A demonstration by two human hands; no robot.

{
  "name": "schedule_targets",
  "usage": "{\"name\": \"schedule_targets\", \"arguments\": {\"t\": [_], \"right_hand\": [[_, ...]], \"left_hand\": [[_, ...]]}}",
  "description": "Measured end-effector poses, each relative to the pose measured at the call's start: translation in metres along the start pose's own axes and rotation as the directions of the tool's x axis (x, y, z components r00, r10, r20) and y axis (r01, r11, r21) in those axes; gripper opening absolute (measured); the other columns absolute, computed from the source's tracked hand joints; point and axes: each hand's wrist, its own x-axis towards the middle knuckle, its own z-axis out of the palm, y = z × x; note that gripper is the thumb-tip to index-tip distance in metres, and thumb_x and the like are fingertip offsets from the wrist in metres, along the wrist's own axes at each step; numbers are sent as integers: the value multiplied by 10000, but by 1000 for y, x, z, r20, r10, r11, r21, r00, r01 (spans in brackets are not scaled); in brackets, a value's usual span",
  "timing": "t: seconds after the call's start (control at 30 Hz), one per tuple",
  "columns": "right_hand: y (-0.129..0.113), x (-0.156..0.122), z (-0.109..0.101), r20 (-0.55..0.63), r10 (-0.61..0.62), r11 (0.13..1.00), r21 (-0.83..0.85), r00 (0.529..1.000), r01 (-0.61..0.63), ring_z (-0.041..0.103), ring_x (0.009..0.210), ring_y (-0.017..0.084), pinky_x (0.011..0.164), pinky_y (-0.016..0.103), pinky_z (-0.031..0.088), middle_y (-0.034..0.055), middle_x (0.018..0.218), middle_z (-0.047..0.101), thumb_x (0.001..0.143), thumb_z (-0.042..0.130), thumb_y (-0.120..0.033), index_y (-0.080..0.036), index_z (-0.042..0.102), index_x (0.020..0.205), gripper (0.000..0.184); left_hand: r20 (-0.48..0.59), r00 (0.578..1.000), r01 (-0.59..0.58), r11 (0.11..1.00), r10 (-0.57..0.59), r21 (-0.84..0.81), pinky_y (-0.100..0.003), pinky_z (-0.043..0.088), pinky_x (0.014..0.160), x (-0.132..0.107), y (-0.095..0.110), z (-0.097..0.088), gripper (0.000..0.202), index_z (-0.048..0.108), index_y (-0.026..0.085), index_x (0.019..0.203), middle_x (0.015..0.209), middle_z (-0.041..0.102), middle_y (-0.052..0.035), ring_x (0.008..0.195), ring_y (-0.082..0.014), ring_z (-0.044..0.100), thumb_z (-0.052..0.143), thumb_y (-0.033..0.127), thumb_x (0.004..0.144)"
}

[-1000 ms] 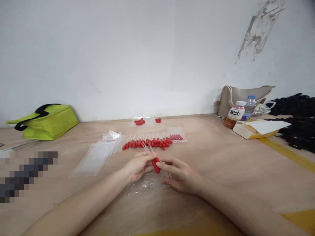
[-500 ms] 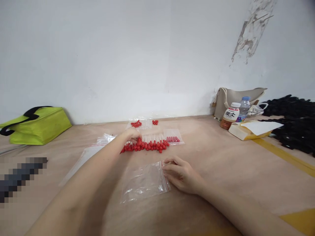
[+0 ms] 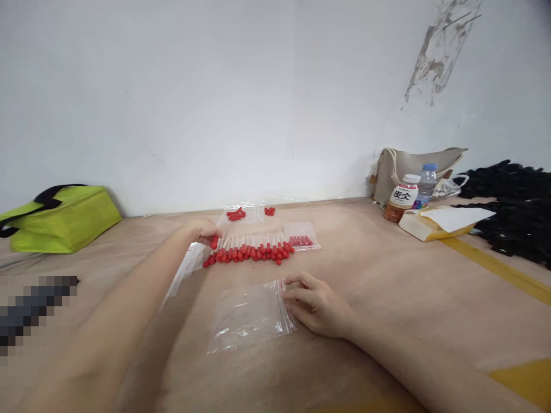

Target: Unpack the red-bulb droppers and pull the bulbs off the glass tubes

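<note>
At a plywood worktop (image 3: 387, 275), a person's left hand (image 3: 202, 230) reaches to the left end of a row of red-bulbed droppers (image 3: 253, 251). Its grip is closed on the bulb of one dropper (image 3: 214, 242) there. The right hand (image 3: 318, 307) lies nearer the person than the row, fingers curled on the mouth edge of a clear zip bag (image 3: 249, 315). Whether it pinches that edge or merely pins it down cannot be told.

A stack of empty bags (image 3: 185, 267) sits just left of the row, a filled bag (image 3: 301, 238) touches its right end, and a drink bottle (image 3: 398, 198) stands well to its right.

The lift looks best done by the rubber bulb, drawn straight out along the stem so the neighbouring droppers stay aligned, with the bag's mouth kept flat and steady.
</note>
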Motion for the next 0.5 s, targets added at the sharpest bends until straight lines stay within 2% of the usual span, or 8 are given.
{"name": "schedule_targets", "arguments": {"t": [0.1,0.2,0.33,0.5], "right_hand": [[1,-1,2,10,4,1000,-15,1000,-3,580,762,112,708,269,473,91,1064,519,802,492,-155,-198,584,965,192],[2,-2,3,33,9,1000,-29,999,-8,584,804,128,709,270,472,96,1061,520,796,489,-141,-194,580,960,195],[2,-3,3,50,10,999,-38,999,-8,580,866,143,735,276,469,98,1068,520,795,488,-140,-193,581,964,200],[3,-2,3,40,-4,999,-37,999,6,574,911,153,733,271,473,93,1039,531,792,493,-139,-196,583,952,193]], "left_hand": [[10,1000,17,1000,-16,-26,-256,508,514,-3,-18,-7,145,547,130,509,437,570,-19,437,-143,558,688,120,539],[19,1000,15,998,-14,-54,-235,502,533,-3,-29,-3,167,557,133,514,508,617,-28,515,-152,592,720,139,482],[23,1000,9,997,-7,-78,-205,480,532,-1,-32,2,261,561,140,525,528,624,-13,554,-142,593,782,179,392],[28,1000,-11,996,14,-83,-193,458,522,0,-32,2,331,551,145,530,517,606,8,530,-116,566,812,255,359]]}}
